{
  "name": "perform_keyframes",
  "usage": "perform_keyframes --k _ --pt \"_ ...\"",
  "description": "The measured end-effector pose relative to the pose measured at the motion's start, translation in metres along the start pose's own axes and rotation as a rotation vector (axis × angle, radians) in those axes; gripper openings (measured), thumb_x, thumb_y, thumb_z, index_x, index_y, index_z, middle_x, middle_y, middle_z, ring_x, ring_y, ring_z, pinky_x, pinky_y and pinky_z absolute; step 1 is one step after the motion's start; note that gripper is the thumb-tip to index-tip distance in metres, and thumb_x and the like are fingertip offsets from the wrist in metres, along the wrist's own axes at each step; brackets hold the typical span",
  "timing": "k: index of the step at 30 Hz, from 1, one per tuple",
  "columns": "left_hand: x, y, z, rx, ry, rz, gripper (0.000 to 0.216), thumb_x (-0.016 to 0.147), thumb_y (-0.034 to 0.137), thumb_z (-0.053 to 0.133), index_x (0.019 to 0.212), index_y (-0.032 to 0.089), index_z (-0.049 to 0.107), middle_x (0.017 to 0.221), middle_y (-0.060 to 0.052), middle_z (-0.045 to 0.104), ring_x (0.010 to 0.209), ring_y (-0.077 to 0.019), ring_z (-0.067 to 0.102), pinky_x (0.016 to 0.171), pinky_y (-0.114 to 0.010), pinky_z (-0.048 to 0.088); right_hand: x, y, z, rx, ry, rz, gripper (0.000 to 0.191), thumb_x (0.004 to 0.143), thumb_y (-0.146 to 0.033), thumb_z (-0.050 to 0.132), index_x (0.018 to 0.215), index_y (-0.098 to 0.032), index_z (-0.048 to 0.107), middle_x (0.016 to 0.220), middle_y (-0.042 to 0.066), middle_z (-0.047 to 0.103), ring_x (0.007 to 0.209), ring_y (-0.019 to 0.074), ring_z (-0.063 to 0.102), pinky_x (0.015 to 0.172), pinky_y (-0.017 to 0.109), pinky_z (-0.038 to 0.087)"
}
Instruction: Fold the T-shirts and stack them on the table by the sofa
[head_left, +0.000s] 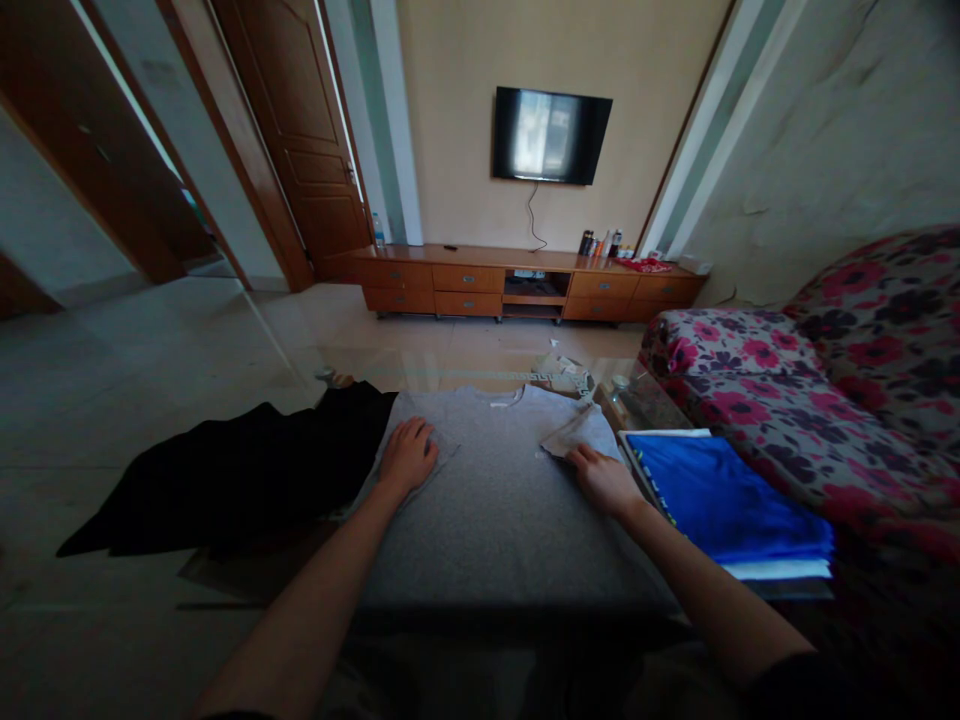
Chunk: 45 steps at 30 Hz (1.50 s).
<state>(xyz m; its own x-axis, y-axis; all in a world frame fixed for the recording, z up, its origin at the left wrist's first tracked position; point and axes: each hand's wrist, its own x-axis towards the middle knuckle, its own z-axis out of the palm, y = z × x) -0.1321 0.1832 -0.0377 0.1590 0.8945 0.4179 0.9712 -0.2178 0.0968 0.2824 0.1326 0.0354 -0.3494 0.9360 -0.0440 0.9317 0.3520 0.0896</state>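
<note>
Grey T-shirt (480,520), count one, lay spread flat on the glass-topped table (480,376), right in front of the person, neckline at the far side. Both forearms stretched forward from the lower corners, angled inward. Left hand (409,455): palm down on the shirt's left sleeve area, fingers bent; from where I stood I couldn't make out whether it gripped cloth or just pressed. Right hand (604,478): palm down, lower than the shoulder seam, thumb and fingers pinching the edge of the right sleeve, which lay turned in over the shirt front. Two hands, both touching the shirt. Black cloth (247,470), one heap, number of pieces unclear, touched the shirt's left side. One folded pile at the right, one blue garment (727,495) on top, white layer below. Beyond: one sofa (750,340), one television (551,135), one long wooden cabinet (465,290).
</note>
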Motion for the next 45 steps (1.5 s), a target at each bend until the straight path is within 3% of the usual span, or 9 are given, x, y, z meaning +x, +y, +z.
perform_keyframes --k 3,17,21,25,28,31,34,38,45 --pt "0.000 0.000 0.000 -0.003 -0.007 -0.011 0.041 0.094 0.031 0.045 0.128 0.020 0.065 0.142 -0.011 0.058 0.138 -0.0281 0.045 0.123 -0.046 0.024 -0.003 0.001 -0.007 -0.018 -0.020 -0.035 0.025 0.096 -0.022 0.044 0.112 -0.018 0.062 0.116 0.012 0.061 0.098 0.0243 0.066 0.083 0.032 0.047" --pt "0.001 0.000 0.002 -0.026 -0.007 -0.006 0.042 0.095 0.031 0.044 0.130 0.017 0.064 0.143 -0.013 0.056 0.139 -0.0287 0.043 0.123 -0.046 0.022 -0.001 -0.011 -0.006 0.085 -0.075 0.072 0.032 0.100 -0.042 0.044 0.116 -0.021 0.062 0.120 0.011 0.062 0.094 0.0241 0.068 0.077 0.032 0.047" --pt "0.001 0.000 0.001 -0.016 -0.010 -0.004 0.041 0.094 0.030 0.044 0.128 0.018 0.064 0.143 -0.013 0.056 0.139 -0.0286 0.043 0.123 -0.045 0.022 0.001 0.017 -0.010 0.321 0.010 0.111 0.037 0.103 -0.044 0.038 0.110 -0.021 0.066 0.114 0.009 0.067 0.098 0.0205 0.067 0.084 0.028 0.045" --pt "0.006 0.006 -0.003 0.010 -0.023 -0.009 0.037 0.093 0.029 0.046 0.122 0.017 0.066 0.136 -0.015 0.059 0.134 -0.0312 0.046 0.121 -0.047 0.023 -0.007 0.075 -0.007 0.366 0.175 0.416 0.029 0.101 -0.027 0.040 0.117 -0.019 0.063 0.112 0.010 0.070 0.102 0.0210 0.066 0.084 0.028 0.044" --pt "0.015 0.030 -0.008 -0.016 -0.042 -0.037 0.033 0.091 0.027 0.048 0.117 0.016 0.066 0.127 -0.018 0.060 0.127 -0.0339 0.049 0.119 -0.052 0.026 -0.024 0.109 0.005 0.363 -0.104 0.495 0.027 0.087 -0.028 0.061 0.112 -0.016 0.063 0.099 0.011 0.071 0.090 0.0230 0.067 0.075 0.028 0.044" --pt "0.024 0.076 -0.011 -0.156 -0.117 0.043 0.039 0.089 0.022 0.048 0.127 0.019 0.059 0.134 -0.014 0.056 0.127 -0.0309 0.049 0.115 -0.049 0.033 -0.040 0.117 0.019 0.378 -0.312 0.343 0.050 0.066 -0.018 0.078 0.113 -0.016 0.060 0.105 0.009 0.068 0.092 0.0220 0.065 0.074 0.026 0.045" --pt "0.026 0.130 -0.010 -0.344 -0.216 0.268 0.049 0.090 0.024 0.049 0.139 0.023 0.050 0.146 -0.010 0.048 0.133 -0.0271 0.045 0.116 -0.044 0.035 -0.044 0.109 0.025 0.346 -0.321 0.232 0.057 0.059 -0.010 0.077 0.113 -0.015 0.060 0.113 0.011 0.064 0.099 0.0228 0.062 0.080 0.026 0.044" --pt "0.020 0.182 0.000 -0.447 -0.285 0.497 0.056 0.092 0.030 0.049 0.147 0.024 0.043 0.159 -0.008 0.036 0.141 -0.0267 0.040 0.119 -0.042 0.033 -0.040 0.099 0.021 0.319 -0.298 0.191 0.030 0.068 -0.006 0.065 0.096 -0.016 0.064 0.101 0.008 0.068 0.097 0.0221 0.062 0.079 0.026 0.040" --pt "0.010 0.196 0.018 -0.429 -0.322 0.460 0.058 0.098 0.038 0.040 0.155 0.026 0.034 0.164 -0.003 0.031 0.148 -0.0240 0.030 0.122 -0.045 0.025 -0.041 0.106 0.010 0.287 -0.370 0.263 0.017 0.069 -0.010 0.066 0.084 -0.016 0.073 0.089 0.008 0.073 0.090 0.0232 0.068 0.071 0.026 0.041"
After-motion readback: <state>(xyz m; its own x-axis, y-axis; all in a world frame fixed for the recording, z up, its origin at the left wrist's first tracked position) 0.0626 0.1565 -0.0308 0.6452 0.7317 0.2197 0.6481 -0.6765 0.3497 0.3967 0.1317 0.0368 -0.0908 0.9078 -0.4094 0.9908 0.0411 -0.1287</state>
